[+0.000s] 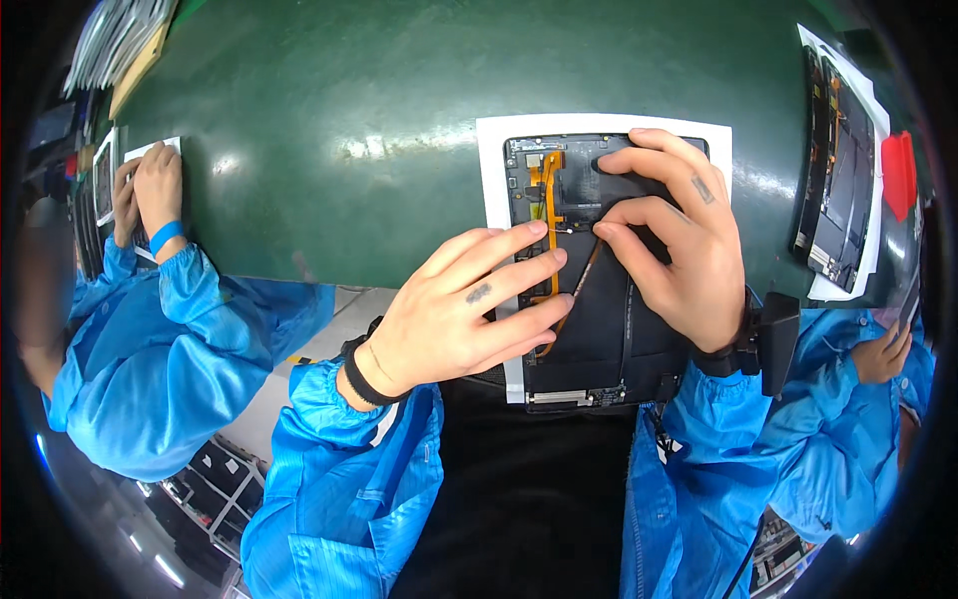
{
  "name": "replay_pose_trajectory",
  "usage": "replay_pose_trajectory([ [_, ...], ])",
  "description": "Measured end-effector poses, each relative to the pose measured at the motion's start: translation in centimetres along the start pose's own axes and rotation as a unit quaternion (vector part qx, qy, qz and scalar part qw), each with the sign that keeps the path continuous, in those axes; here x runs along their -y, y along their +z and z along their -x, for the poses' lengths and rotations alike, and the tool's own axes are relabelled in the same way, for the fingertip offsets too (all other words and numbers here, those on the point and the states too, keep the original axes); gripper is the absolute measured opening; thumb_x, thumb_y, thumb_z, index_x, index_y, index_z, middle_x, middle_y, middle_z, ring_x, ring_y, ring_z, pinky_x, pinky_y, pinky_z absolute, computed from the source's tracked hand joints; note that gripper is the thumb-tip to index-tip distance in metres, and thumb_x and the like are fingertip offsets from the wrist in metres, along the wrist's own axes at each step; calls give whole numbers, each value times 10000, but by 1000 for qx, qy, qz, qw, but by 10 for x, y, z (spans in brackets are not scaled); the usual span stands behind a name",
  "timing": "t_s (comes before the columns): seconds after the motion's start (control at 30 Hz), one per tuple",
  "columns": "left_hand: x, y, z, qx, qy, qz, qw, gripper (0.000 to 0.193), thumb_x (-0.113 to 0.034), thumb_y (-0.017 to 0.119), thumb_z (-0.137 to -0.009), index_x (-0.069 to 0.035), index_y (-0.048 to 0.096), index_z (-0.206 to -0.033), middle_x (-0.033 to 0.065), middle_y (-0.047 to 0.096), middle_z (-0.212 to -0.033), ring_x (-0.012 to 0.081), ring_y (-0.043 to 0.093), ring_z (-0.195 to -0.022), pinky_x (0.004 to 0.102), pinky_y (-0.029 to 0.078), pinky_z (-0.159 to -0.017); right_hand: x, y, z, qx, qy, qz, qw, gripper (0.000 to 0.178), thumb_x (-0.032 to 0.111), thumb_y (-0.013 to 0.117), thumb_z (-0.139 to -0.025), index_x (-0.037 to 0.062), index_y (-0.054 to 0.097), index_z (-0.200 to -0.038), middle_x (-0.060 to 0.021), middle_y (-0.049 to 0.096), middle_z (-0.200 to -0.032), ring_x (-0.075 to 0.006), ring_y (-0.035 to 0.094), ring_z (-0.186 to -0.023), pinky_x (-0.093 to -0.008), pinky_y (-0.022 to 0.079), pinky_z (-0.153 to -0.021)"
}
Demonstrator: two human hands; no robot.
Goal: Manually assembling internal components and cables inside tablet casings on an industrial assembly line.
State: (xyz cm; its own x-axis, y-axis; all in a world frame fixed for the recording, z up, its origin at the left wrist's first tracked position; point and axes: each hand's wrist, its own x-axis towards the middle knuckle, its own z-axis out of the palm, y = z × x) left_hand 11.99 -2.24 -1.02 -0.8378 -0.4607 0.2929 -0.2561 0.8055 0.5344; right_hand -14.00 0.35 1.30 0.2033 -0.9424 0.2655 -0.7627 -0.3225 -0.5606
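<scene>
An opened tablet [595, 351], black inside, lies in front of me on a white sheet [496, 190]. An orange flex cable [553, 195] runs down its left part. My left hand [454, 309] reaches over the tablet's left edge, fingers stretched and apart, tips resting on or beside that cable. Thumb and index finger of my right hand [689, 240] pinch the upper end of a thin brownish ribbon cable [587, 268], which slants down to the left. The other right fingers arch over the tablet's upper right. A small white-tipped piece [569, 231] shows between the hands.
The green tabletop [349, 80] spreads beyond the tablet. More opened tablets [843, 170] on white sheets and a red object [899, 177] are at the right. Co-workers in blue sit at both sides; one's hands [158, 190] work at the left. Stacked panels [118, 45] stand far left.
</scene>
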Motion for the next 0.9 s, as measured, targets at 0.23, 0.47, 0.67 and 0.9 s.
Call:
replay_pose_trajectory([
  [0.23, -1, -1, -1, 12, -1, -22, 1000, 397, -318, 884, -780, -272, 828, -1170, 50, 681, -1354, 343, 594, -1341, 468, 537, -995, -1, 0, 1, 4, -4, 6, 1000, 161, 21, 846, -762, 47, 714, -852, -104, 715, -1220, -368, 578, -1365, -480, 452, -1099],
  [0.47, -3, -3, -1, 19, -4, -23, 1000, 419, -312, 888, -769, -276, 827, -1181, 42, 673, -1355, 337, 588, -1347, 464, 539, -989, -2, 2, 1, -24, -21, 8, 999, 176, 49, 842, -747, 65, 702, -853, -65, 710, -1184, -335, 607, -1324, -471, 473, -1004],
  [0.67, -3, -6, -2, 20, 0, -35, 999, 435, -314, 888, -761, -275, 824, -1189, 43, 663, -1359, 327, 588, -1342, 457, 538, -980, 0, 2, 0, -23, -18, 7, 1000, 182, 44, 845, -740, 67, 702, -852, -70, 703, -1164, -332, 611, -1320, -465, 475, -1002],
  [0.9, -2, -10, -7, 39, -6, -39, 998, 458, -354, 860, -769, -269, 811, -1217, 60, 648, -1349, 309, 611, -1273, 438, 538, -960, 1, 1, -1, -6, -11, 0, 1000, 198, 4, 854, -744, 46, 708, -870, -109, 684, -1177, -371, 602, -1336, -478, 477, -1062],
])
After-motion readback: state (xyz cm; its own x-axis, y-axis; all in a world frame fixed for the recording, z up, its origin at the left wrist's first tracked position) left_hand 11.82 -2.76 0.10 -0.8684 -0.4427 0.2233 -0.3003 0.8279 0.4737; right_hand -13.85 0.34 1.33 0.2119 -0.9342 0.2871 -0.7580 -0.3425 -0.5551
